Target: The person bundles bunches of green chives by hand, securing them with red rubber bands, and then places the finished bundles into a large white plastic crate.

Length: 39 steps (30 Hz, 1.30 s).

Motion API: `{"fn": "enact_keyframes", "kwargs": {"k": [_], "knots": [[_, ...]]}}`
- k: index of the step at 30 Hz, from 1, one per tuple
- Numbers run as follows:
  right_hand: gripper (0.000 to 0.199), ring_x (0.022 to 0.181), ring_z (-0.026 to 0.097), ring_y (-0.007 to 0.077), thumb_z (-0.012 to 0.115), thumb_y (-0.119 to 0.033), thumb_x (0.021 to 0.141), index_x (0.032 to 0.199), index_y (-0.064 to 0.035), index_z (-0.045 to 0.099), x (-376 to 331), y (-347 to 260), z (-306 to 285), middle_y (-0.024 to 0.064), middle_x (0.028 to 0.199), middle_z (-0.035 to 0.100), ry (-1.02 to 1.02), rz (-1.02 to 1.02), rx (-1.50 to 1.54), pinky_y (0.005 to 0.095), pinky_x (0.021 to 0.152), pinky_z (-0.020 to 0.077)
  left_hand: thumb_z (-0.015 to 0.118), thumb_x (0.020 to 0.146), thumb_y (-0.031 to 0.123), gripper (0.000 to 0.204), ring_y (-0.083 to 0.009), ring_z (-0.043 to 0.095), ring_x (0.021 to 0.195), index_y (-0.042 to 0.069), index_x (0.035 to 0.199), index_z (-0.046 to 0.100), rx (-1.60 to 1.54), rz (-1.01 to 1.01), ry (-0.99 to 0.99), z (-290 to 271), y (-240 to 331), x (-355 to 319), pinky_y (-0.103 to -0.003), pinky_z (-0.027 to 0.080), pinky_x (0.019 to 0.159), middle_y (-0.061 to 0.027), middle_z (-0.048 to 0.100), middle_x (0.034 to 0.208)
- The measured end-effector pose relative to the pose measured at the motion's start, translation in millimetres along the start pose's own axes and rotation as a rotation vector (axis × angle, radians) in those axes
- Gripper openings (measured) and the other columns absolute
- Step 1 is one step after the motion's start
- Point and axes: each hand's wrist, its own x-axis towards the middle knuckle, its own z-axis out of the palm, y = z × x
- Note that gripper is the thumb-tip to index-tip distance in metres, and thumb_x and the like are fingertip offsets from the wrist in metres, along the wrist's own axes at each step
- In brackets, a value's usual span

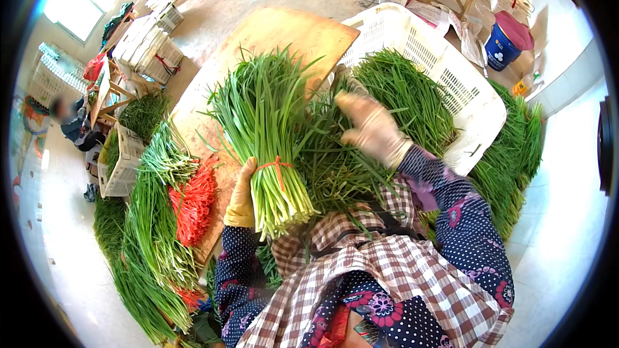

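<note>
My left hand (242,196), in a pale yellow glove, is closed around the lower part of a bunch of garlic chives (264,106). A red tie (275,165) circles the bunch just above its pale cut stems, and its green leaves fan out away from me. My gloved right hand (374,127) is raised with fingers apart and nothing seen in them. Below it lie loose chive leaves (342,154) on my lap. More chives (403,93) fill a white plastic crate (480,113) beside that hand. A heap of red ties (192,203) lies left of my left hand.
A wooden board (290,22) stretches ahead of me. Piles of chives lie on the left (151,225) and on the right floor (516,167). Farther off are a blue bucket (500,45), stacked white crates (151,51) and a seated person (74,122) at the left.
</note>
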Motion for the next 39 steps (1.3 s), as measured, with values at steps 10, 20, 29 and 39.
{"fn": "enact_keyframes", "kwargs": {"k": [10,20,29,39], "knots": [[0.062,0.121,0.039,0.0355,0.063,-0.024,0.067,0.126,-0.0183,0.045,25.6,-92.6,46.2,0.017,0.128,0.043,0.282,-0.699,0.233,0.0563,0.105,0.0186,0.041,0.085,0.055,0.067,-0.0312,0.063,0.079,-0.003,0.119,0.047,0.457,0.174,0.316,1.9,-20.2,-5.4,-0.04,0.054,0.062,-0.0191,0.059,0.109],[0.07,0.1,0.049,0.0422,0.062,-0.029,0.062,0.125,-0.0089,0.04,-12.3,-115.3,-0.5,0.024,0.107,0.048,0.719,-0.658,0.396,0.065,0.098,0.0215,0.031,0.083,0.063,0.079,-0.0339,0.063,0.07,-0.006,0.117,0.047,0.869,-0.13,0.037,43.3,-131.2,-4.0,-0.039,0.051,0.049,-0.0222,0.06,0.103],[0.12,0.081,0.052,0.0365,0.077,-0.034,0.045,0.142,-0.0036,0.012,-57.0,-92.1,-135.4,0.0213,0.09,0.05,0.738,-0.081,0.54,0.0416,0.073,0.0421,0.021,0.081,0.07,0.09,-0.0363,0.063,0.062,-0.008,0.115,0.048,1.062,-0.012,-0.428,168.3,34.6,-15.7,-0.038,0.049,0.036,-0.0251,0.061,0.097],[0.108,0.114,0.046,0.017,0.078,-0.003,0.059,0.142,-0.0093,0.01,-177.5,-57.6,-232.6,0.0081,0.125,0.049,0.866,0.011,1.054,0.0306,0.102,0.0324,0.027,0.086,0.065,0.081,-0.0255,0.06,0.05,-0.007,0.116,0.05,1.298,0.097,-0.784,263.6,-39.1,32.9,-0.03,0.05,0.043,-0.0233,0.063,0.077]]}}
